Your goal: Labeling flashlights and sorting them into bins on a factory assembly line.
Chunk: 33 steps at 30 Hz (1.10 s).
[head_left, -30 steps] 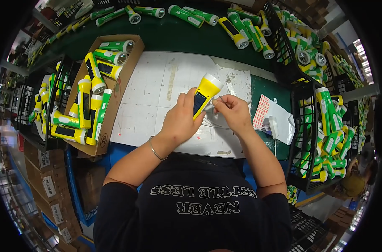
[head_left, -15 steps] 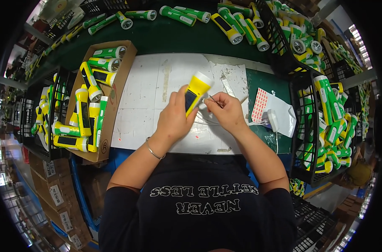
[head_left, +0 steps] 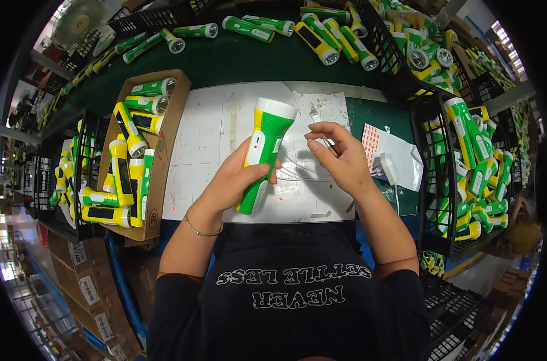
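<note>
The tabletop (head_left: 222,99), with its white covering, fills the middle of the frame, and above it at the centre is the green, yellow and white flashlight (head_left: 266,135). It looks like a stiff, hollow plastic body, likely light for its size; the glossy shell may slip a little, and the wide white head is probably the part most easily cracked or scuffed. The narrower barrel below the head seems the best place to hold. The flashlight tilts, head toward the upper centre, tail toward the lower left.

Of the hands, the left hand (head_left: 232,178) is wrapped around the lower barrel, thumb across the front. The right hand (head_left: 348,162) is to the flashlight's right, apart from it, thumb and forefinger parted; a slim dark item (head_left: 330,144) shows by its fingers, but I cannot tell whether it is gripped.
</note>
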{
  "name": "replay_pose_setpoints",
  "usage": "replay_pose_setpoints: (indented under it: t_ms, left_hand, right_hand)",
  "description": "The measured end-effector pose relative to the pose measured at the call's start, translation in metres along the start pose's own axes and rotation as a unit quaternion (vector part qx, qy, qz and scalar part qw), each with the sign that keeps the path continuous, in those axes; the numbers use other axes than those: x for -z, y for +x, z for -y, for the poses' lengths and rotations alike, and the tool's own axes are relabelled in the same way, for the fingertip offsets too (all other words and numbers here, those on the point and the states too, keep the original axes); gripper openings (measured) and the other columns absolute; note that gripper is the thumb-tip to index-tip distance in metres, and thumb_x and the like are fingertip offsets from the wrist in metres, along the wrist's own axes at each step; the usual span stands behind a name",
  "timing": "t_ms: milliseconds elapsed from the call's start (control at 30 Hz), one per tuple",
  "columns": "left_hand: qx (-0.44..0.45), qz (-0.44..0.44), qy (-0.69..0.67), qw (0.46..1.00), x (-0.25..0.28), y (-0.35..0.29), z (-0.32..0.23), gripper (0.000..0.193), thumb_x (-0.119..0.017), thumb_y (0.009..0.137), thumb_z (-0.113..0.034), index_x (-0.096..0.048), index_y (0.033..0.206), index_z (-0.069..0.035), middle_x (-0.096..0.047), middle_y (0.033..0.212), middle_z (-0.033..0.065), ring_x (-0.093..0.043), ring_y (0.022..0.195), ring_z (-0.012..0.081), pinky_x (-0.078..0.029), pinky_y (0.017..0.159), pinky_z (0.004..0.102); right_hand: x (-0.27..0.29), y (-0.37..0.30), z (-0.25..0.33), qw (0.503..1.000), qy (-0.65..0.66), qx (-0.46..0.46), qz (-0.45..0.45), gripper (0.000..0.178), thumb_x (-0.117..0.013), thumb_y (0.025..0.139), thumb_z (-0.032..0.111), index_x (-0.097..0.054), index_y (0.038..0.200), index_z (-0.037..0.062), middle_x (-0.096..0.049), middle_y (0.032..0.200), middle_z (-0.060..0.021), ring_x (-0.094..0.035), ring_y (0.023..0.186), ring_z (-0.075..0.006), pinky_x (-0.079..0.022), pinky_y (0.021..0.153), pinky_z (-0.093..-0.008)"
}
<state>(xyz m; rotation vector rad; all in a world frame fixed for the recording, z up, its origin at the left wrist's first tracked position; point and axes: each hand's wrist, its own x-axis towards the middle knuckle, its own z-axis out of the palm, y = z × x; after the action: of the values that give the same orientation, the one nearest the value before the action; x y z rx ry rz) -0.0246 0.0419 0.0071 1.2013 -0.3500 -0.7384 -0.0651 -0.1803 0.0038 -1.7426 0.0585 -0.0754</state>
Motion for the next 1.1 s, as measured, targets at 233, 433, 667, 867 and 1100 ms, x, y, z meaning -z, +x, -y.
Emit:
replay_pose_setpoints:
  t_ms: [233,433,667,867,1100]
  left_hand:
    - [0.023,0.016,-0.011,1.0,-0.006,-0.005,-0.003,0.04,-0.038,0.096,-0.03,-0.041,0.12,0.001,-0.056,0.094,0.0089,-0.056,0.078,0.0135,-0.047,0.074,0.0289]
    - [0.019,0.039,-0.046,0.998,-0.013,-0.011,-0.007,0.041,-0.038,0.096,-0.032,-0.04,0.121,0.001,-0.055,0.094,0.0092,-0.055,0.077,0.0141,-0.047,0.073,0.0293]
    - [0.023,0.051,-0.007,0.998,-0.024,-0.02,-0.016,0.046,-0.046,0.084,-0.019,-0.037,0.124,0.001,-0.053,0.096,0.0089,-0.055,0.079,0.0143,-0.045,0.074,0.0287]
    - [0.032,0.053,0.005,0.998,-0.029,-0.023,-0.022,0.044,-0.044,0.085,-0.019,-0.037,0.124,0.001,-0.054,0.093,0.0086,-0.054,0.077,0.0133,-0.045,0.073,0.0283]
    - [0.028,0.046,0.013,0.998,-0.028,-0.027,-0.024,0.039,-0.042,0.085,-0.012,-0.038,0.121,0.002,-0.054,0.092,0.0079,-0.054,0.076,0.0128,-0.045,0.073,0.0286]
  right_hand:
    - [-0.001,-0.004,-0.005,0.999,0.026,0.017,0.008,0.032,-0.062,0.085,0.018,-0.056,0.111,0.0002,-0.062,0.098,-0.0077,-0.053,0.065,-0.0023,-0.042,0.056,-0.0168]
    - [-0.002,-0.005,0.009,0.994,0.097,0.037,0.029,0.032,-0.058,0.088,0.019,-0.054,0.114,-0.0007,-0.059,0.103,-0.0083,-0.054,0.087,-0.0076,-0.045,0.073,-0.021]
    - [-0.003,-0.012,0.025,0.993,0.104,0.042,0.036,0.031,-0.056,0.09,0.018,-0.053,0.114,-0.001,-0.058,0.105,-0.0057,-0.053,0.099,-0.0112,-0.045,0.084,-0.0249]
    - [-0.003,-0.014,0.024,0.992,0.115,0.035,0.043,0.031,-0.056,0.09,0.018,-0.053,0.115,-0.0009,-0.058,0.106,-0.0053,-0.052,0.1,-0.0105,-0.044,0.084,-0.0243]
    - [-0.005,-0.013,0.022,0.992,0.112,0.033,0.047,0.032,-0.056,0.09,0.018,-0.052,0.116,-0.0015,-0.058,0.106,-0.0065,-0.053,0.099,-0.0105,-0.044,0.082,-0.0234]
